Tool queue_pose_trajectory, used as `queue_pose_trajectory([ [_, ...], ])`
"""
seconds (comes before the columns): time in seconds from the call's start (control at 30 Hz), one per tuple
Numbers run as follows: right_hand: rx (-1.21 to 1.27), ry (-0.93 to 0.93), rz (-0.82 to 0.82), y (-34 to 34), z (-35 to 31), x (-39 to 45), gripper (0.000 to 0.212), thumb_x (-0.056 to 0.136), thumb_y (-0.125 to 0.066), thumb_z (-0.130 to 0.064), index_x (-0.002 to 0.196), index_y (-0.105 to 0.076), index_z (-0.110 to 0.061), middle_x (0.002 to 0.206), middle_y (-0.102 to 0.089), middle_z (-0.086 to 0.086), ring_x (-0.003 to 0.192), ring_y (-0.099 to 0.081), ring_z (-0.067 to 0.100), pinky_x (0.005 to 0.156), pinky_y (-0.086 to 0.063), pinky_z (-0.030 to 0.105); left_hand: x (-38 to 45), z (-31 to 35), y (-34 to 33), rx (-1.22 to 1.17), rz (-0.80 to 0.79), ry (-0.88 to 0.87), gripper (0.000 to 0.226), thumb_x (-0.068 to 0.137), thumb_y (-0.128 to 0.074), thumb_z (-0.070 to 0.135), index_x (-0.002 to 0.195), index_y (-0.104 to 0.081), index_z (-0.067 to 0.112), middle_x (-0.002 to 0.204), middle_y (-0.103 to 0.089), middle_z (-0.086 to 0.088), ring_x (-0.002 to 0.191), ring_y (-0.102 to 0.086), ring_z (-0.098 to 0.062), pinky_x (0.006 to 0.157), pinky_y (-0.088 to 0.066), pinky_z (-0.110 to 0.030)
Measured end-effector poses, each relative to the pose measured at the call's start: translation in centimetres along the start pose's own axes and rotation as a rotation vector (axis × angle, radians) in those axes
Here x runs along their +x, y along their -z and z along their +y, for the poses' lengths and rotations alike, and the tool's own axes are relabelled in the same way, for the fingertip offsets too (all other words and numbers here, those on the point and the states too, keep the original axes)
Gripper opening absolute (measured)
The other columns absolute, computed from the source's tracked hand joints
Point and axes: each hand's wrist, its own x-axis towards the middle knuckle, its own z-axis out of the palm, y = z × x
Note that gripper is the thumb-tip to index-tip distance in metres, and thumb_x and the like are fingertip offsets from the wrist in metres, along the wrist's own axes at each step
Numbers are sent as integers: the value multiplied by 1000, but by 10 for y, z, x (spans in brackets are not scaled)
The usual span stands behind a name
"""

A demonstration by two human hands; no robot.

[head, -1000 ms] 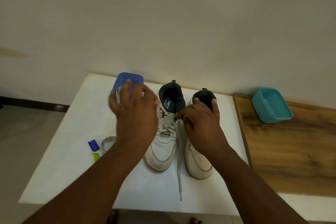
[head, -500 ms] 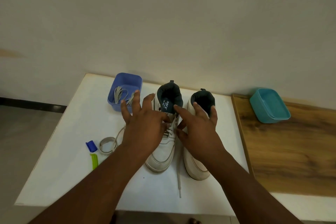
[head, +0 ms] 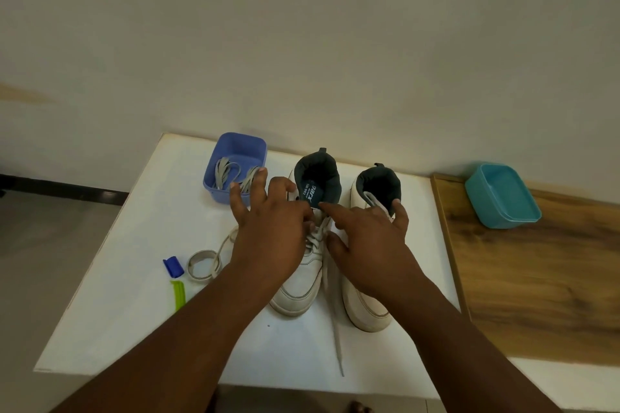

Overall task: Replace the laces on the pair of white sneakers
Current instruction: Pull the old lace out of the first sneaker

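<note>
Nearest the viewer, a loose lace end (head: 335, 329) trails down between the two shoes toward the front edge of the white table (head: 117, 295), much as it lay a second ago. Just behind it stand the pair of white sneakers, toes toward the viewer: the left sneaker (head: 298, 285) still carries its old lace (head: 317, 235) through the eyelets, while the right sneaker (head: 365, 308) beside it shows no lacing where it is not covered. Both hands sit over the left shoe's throat. The left hand (head: 271, 228), which a second ago was reaching back over the blue tub, has come forward and now lies spread over the eyelets, fingers fanned and straight; whether its thumb catches the lace underneath I cannot tell. The right hand (head: 369, 241), a second ago bunched at the lace as if pinching it, is now opened out, index finger pointing at the tongue, the other fingers resting on the right sneaker's collar. In my judgement the grip on the lace has been let go and is being retaken, so unlacing has barely begun. Left of the shoes lie a green clip (head: 177, 295), a blue cap (head: 173, 266) and a tape ring (head: 201, 264) with lace looped over it. Farther back, the blue tub (head: 235, 151) holds grey replacement laces (head: 228, 174), untouched; a teal tub (head: 503, 194) sits on the wooden board (head: 536, 278) to the right.
</note>
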Motion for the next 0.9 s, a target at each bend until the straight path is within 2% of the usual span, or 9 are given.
queue_pose_trajectory([
  [0.1, 93, -10, 57, -9, 3, 4, 27, 104, -37, -47, 124, -56, -43, 101, -70, -14, 114, -59, 12, 123, 7, 54, 1, 1, 6, 40, -43, -4, 26, 96, -56, 46, 120, -65, 43, 151, -33, 10, 153, -2, -27, 119, 3, -61],
  [0.2, 194, -32, 80, -13, 3, 9, 36, 104, -27, -52, 94, -58, -35, 80, -65, -13, 96, -61, 8, 124, 3, 54, 0, -5, 12, 25, -10, 39, 20, 94, -58, 43, 111, -68, 40, 143, -42, 9, 150, -14, -26, 119, -4, -62],
  [0.27, 209, -56, 87, -12, 3, 11, 38, 104, -31, -54, 86, -57, -32, 74, -61, -13, 89, -61, 7, 124, 3, 52, 0, -12, 18, 66, 16, 78, 24, 95, -56, 42, 116, -65, 37, 144, -44, 5, 147, -21, -26, 119, -10, -62],
  [0.37, 195, -85, 105, -10, 5, 12, 24, 103, -47, -46, 88, -60, -32, 74, -61, -14, 89, -61, 7, 125, 8, 45, -1, -18, 29, 134, 12, 151, 36, 96, -56, 40, 131, -56, 33, 151, -38, 0, 150, -18, -26, 119, -8, -59],
  [0.5, 171, -56, 142, -13, 6, 12, 14, 100, -53, -37, 92, -64, -33, 84, -65, -12, 97, -60, 7, 123, 12, 43, -4, -19, 33, 105, 57, 197, 39, 92, -62, 33, 131, -55, 29, 148, -42, -5, 148, -24, -29, 119, -10, -62],
  [0.63, 147, -65, 151, -15, 7, 11, 19, 102, -48, -38, 99, -66, -34, 88, -64, -13, 101, -58, 7, 124, 5, 51, -2, -5, 18, -71, 95, -2, 30, 88, -63, 36, 117, -62, 45, 156, -35, -3, 153, -7, -33, 116, -3, -65],
  [0.77, 167, -64, 146, -15, 7, 11, 25, 106, -42, -37, 100, -66, -35, 90, -63, -13, 104, -58, 8, 123, 1, 54, -2, 3, 9, 16, -53, -39, 22, 93, -57, 51, 112, -67, 50, 164, -20, 2, 153, 10, -34, 117, 6, -66],
  [0.83, 177, -67, 141, -15, 7, 10, 25, 106, -42, -37, 102, -66, -36, 92, -63, -13, 107, -57, 8, 123, 1, 54, -1, 2, 7, -21, -34, -28, 16, 92, -61, 48, 106, -69, 49, 158, -30, 7, 153, 5, -33, 117, 4, -66],
  [0.9, 185, -66, 136, -15, 7, 10, 25, 106, -42, -36, 106, -67, -37, 94, -63, -13, 108, -57, 9, 123, 1, 54, -1, 0, 12, -104, 100, -28, 10, 91, -65, 40, 98, -71, 42, 146, -46, 8, 152, -12, -32, 118, -5, -64],
])
